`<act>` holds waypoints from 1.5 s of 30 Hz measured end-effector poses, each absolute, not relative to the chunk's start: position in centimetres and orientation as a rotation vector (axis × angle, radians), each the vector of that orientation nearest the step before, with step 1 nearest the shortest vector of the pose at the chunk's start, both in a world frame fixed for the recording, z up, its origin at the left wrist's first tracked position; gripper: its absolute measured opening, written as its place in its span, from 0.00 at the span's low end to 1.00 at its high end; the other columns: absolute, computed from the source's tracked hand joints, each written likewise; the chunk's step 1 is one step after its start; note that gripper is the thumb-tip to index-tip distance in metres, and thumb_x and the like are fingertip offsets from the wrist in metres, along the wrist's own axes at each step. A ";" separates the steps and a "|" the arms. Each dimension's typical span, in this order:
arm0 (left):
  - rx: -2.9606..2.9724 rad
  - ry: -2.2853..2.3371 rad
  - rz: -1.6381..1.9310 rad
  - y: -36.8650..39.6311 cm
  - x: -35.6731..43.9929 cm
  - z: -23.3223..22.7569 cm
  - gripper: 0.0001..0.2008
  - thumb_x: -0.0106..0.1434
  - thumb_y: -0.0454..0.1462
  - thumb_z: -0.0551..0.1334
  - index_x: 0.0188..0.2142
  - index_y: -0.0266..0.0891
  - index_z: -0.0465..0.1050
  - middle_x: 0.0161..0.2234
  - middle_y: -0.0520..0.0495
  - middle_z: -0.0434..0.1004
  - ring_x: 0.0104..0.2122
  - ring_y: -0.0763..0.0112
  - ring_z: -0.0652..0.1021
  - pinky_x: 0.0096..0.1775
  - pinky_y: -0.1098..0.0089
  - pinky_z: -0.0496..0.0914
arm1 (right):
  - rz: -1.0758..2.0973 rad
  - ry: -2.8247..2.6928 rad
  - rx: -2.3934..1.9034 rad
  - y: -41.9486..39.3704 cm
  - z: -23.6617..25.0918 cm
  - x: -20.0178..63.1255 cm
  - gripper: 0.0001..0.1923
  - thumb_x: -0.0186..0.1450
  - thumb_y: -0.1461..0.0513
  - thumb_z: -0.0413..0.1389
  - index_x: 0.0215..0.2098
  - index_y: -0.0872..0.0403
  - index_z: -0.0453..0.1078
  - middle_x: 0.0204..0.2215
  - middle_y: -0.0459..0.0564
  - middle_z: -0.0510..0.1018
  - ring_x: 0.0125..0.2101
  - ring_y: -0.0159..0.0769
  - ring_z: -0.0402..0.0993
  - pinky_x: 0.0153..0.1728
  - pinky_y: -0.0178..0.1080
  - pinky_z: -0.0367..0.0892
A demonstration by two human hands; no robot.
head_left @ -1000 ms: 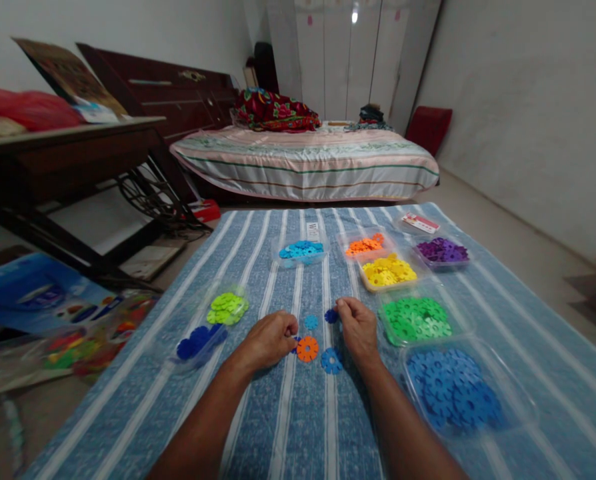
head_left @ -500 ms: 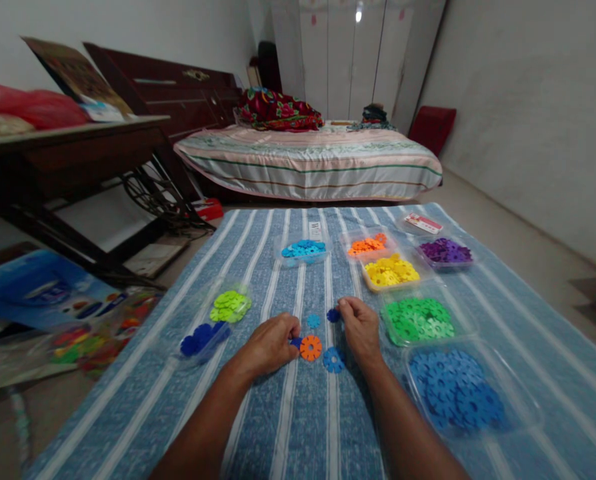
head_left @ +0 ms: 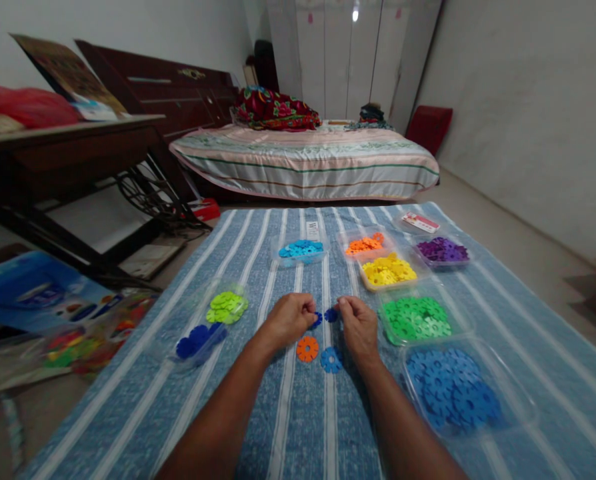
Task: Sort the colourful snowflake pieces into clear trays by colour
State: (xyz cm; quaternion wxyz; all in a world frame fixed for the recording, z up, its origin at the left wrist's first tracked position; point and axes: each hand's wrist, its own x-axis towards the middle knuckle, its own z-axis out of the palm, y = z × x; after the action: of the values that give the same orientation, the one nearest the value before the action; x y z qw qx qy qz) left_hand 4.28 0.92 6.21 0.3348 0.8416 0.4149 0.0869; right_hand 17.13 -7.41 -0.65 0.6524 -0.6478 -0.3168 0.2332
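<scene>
Left hand (head_left: 289,320) moved up, pinching blue disc (head_left: 317,319)

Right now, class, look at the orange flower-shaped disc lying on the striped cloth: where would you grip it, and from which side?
Pinch the orange disc by its toothed rim, from above and the near side. It lies flat on the striped cloth with bare cloth in front, while the left hand and right hand crowd its far side and a blue disc lies close on its right.
</scene>
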 end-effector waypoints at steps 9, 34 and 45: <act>2.563 1.197 -0.032 0.4 8.4 5.6 0.08 0.56 0.37 0.62 0.36 0.41 0.76 0.36 0.46 0.78 0.39 0.62 0.77 0.37 0.69 0.66 | 0.515 -0.691 -1.441 -7.2 -0.8 17.3 0.17 0.63 0.52 0.53 0.30 0.56 0.75 0.25 0.47 0.77 0.30 0.36 0.71 0.34 0.36 0.63; 2.406 1.867 -0.048 1.4 -6.2 14.6 0.08 0.62 0.37 0.58 0.28 0.38 0.72 0.28 0.48 0.74 0.29 0.66 0.72 0.30 0.70 0.56 | 0.516 -0.749 -1.480 -7.5 -0.7 17.2 0.17 0.62 0.52 0.52 0.28 0.57 0.74 0.23 0.46 0.75 0.28 0.35 0.69 0.32 0.35 0.62; 2.469 1.557 -0.062 -1.0 -4.5 11.4 0.11 0.64 0.39 0.53 0.32 0.39 0.73 0.35 0.47 0.76 0.37 0.65 0.75 0.36 0.70 0.62 | 0.517 -0.749 -1.486 -7.6 -0.7 17.3 0.17 0.62 0.52 0.52 0.28 0.57 0.74 0.24 0.46 0.75 0.28 0.35 0.69 0.32 0.34 0.62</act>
State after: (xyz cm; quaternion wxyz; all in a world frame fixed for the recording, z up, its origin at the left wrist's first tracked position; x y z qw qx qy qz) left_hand -4.51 -0.98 11.39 0.1109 0.8404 0.5301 -0.0210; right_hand 17.25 -7.57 -0.67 0.6438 -0.6525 -0.3290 0.2271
